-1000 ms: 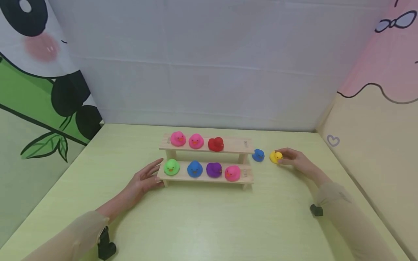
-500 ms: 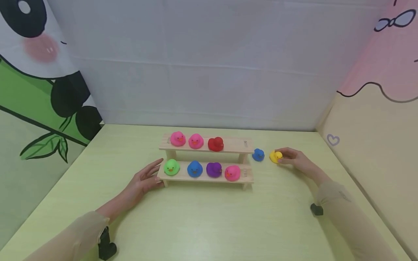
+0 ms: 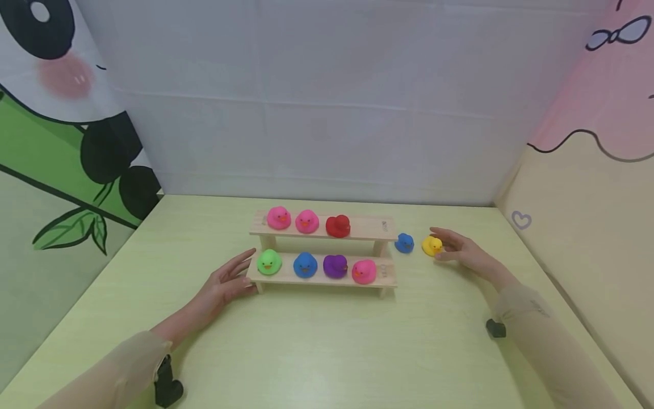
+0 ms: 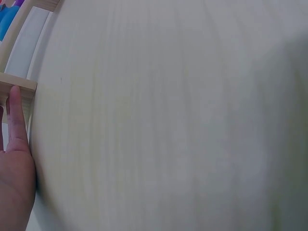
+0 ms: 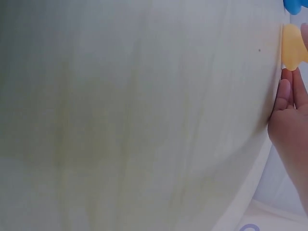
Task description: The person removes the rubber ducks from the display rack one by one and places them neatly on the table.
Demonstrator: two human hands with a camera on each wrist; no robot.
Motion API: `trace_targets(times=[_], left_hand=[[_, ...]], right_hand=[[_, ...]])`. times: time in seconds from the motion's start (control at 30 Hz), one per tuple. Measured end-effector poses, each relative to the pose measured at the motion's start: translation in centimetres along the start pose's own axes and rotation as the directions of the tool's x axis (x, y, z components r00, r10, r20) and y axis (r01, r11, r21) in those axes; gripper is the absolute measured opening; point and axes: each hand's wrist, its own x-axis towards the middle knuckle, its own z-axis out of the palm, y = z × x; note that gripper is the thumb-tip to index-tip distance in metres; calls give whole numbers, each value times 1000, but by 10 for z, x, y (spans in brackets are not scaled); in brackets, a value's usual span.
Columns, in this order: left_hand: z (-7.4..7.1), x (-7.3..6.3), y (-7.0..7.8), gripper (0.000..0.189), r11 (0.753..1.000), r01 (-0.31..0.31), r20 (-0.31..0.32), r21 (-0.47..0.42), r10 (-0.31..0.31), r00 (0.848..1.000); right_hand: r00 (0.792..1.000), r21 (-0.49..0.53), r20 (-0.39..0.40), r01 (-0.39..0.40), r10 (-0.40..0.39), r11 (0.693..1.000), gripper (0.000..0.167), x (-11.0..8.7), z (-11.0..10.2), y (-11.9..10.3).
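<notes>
No legible lettering, tiny unreadable markings (image 3: 385,226) on wooden rack (image 3: 365,227), heart outline (image 3: 522,220) on right-hand wall (image 3: 587,238)

Pale, faintly grained worktop (image 3: 327,346) beneath left fingers (image 3: 239,261) and right fingers (image 3: 445,233), spreading well toward viewer. Creased greyish-white cloth (image 3: 327,113) upright beyond both sets of fingers, along worktop's far edge. Well left of left fingers, cartoon-printed side wall: green leaves (image 3: 66,230), black lobes (image 3: 139,192), green patch (image 3: 46,130); higher up, pink cheek blush (image 3: 65,76), black eye shape (image 3: 51,40). Right of right fingers, cream side panel (image 3: 587,227) with heart outline (image 3: 522,220); above, pink area (image 3: 577,96), dark wavy line (image 3: 581,131), pale bow drawing (image 3: 633,31).
</notes>
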Motion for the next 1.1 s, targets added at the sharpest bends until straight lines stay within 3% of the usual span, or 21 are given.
trace_targets(times=[0.23, 0.47, 0.6, 0.83, 1.1], left_hand=[[1, 1, 1, 67, 1000, 2, -5, -4, -2, 1000], [2, 1, 1, 67, 1000, 3, -11, -8, -3, 1000], [1, 0, 1, 68, 1000, 1, -10, -6, -1, 1000], [2, 1, 1, 67, 1000, -2, -11, 5, 2, 1000], [2, 0, -1, 67, 1000, -9, -17, -2, 9, 1000]], right_hand=[[1000, -66, 25, 16, -14, 998, 74, 0, -4, -6], [1000, -182, 17, 5, -2, 983, 72, 9, -10, -32], [999, -203, -22, 44, -50, 978, 71, 19, -10, -52], [984, -145, -72, 153, -164, 978, 64, 36, -3, -96], [951, -36, -64, 299, -301, 953, 58, 55, 18, -143]])
